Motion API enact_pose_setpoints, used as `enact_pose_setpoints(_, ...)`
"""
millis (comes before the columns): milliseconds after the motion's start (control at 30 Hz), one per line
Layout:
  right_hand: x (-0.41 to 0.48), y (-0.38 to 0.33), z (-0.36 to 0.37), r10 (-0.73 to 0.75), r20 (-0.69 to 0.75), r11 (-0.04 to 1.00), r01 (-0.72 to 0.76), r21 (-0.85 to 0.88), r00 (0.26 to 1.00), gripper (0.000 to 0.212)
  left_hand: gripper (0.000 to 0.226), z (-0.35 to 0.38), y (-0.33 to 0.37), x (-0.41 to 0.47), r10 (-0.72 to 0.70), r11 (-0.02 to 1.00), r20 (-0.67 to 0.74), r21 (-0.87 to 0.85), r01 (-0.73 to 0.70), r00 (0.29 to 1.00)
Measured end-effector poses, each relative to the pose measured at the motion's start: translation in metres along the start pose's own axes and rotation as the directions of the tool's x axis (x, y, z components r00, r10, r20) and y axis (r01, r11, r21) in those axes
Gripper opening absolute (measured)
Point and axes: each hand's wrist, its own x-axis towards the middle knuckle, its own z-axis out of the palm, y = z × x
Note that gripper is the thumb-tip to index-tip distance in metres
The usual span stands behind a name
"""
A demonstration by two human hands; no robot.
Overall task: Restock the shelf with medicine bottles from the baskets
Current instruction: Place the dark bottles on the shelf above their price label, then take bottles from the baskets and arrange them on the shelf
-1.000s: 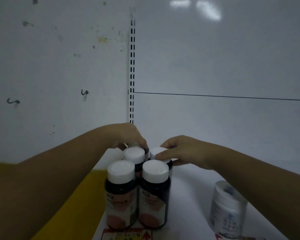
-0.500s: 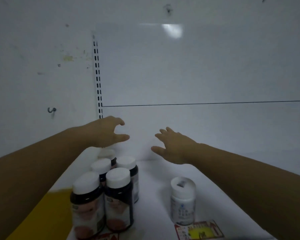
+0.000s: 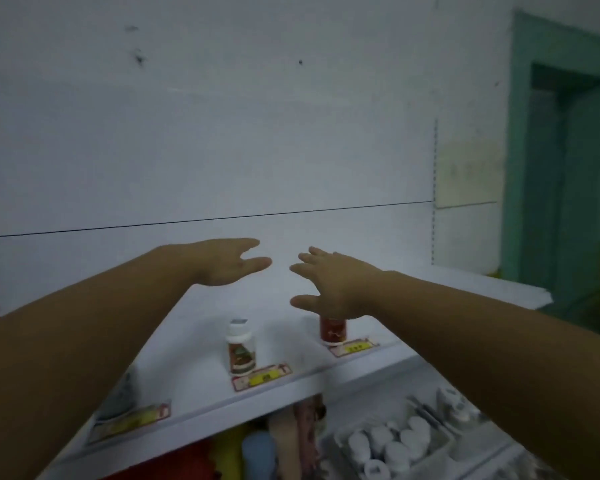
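Two hands, both empty: left hand and right hand are spread flat with fingers released, held side by side above the shelf, touching nothing.

Stock on shelf, this stretch: one white-capped bottle with a red-green label, standing upright near the front edge behind a price tag; one red bottle, upright, partly hidden under the right hand, behind a second price tag; one pale container at far left, mostly hidden by the left forearm. Remaining shelf surface is bare back to the white panel.

Supply: basket below the shelf at lower right, holding many white-capped bottles.

Progress, as judged: this stretch carries single items per slot, so most of the restocking here appears left to do; the next bottles sit in the basket, well below the hands.

Change from half a second earlier: view has swung right. The dark bottle cluster is out of frame; a teal doorway is now visible. Hands remain open and unladen.
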Motion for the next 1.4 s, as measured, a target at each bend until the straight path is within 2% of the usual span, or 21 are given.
enact_pose_setpoints(233, -0.151, 0.122, 0.025, 0.271, 0.124, 0.962, -0.274, 0.009, 0.955, 0.069, 0.067, 0.066, 0.185, 0.032, 0.291, 0.954, 0.012, -0.081, -0.289, 0.957)
enact_pose_setpoints(400, -0.231, 0.177, 0.051, 0.415, 0.174, 0.899, -0.432, 0.074, 0.893, 0.061, 0.05, 0.133, 0.283, 0.038, 0.465, 0.852, -0.109, -0.212, -0.478, 0.878)
enact_pose_setpoints(533, -0.264, 0.207, 0.088, 0.447, 0.247, 0.879, -0.473, 0.057, 0.86, 0.058, 0.051, 0.2, 0.326, 0.052, 0.541, 0.815, 0.043, -0.271, -0.512, 0.84)
enact_pose_setpoints(600, -0.269, 0.225, 0.109, 0.456, 0.283, 0.872, -0.487, 0.049, 0.844, 0.056, 0.051, 0.23, 0.332, 0.068, 0.523, 0.831, 0.118, -0.29, -0.475, 0.844)
enact_pose_setpoints(733, -0.25, 0.259, 0.159, 0.482, 0.313, 0.842, -0.531, 0.091, 0.818, 0.053, 0.041, 0.285, 0.333, 0.109, 0.463, 0.85, 0.181, -0.367, -0.378, 0.868)
enact_pose_setpoints(800, -0.238, 0.27, 0.193, 0.505, 0.339, 0.8, -0.578, 0.163, 0.794, 0.053, 0.035, 0.315, 0.334, 0.126, 0.44, 0.835, 0.211, -0.455, -0.311, 0.873)
enact_pose_setpoints(900, -0.224, 0.285, 0.245, 0.463, 0.419, 0.797, -0.574, 0.187, 0.781, 0.057, 0.036, 0.357, 0.331, 0.153, 0.41, 0.813, 0.29, -0.546, -0.202, 0.865)
enact_pose_setpoints(1033, -0.208, 0.311, 0.287, 0.461, 0.436, 0.777, -0.589, 0.222, 0.773, 0.059, 0.039, 0.399, 0.321, 0.186, 0.288, 0.848, 0.336, -0.525, -0.075, 0.897)
enact_pose_setpoints(1233, -0.195, 0.352, 0.343, 0.456, 0.525, 0.736, -0.637, 0.231, 0.718, 0.059, 0.034, 0.453, 0.333, 0.221, 0.172, 0.786, 0.379, -0.609, 0.105, 0.909)
enact_pose_setpoints(1400, -0.177, 0.377, 0.392, 0.394, 0.537, 0.729, -0.609, 0.312, 0.746, 0.054, 0.037, 0.495, 0.351, 0.243, 0.045, 0.751, 0.417, -0.613, 0.245, 0.908)
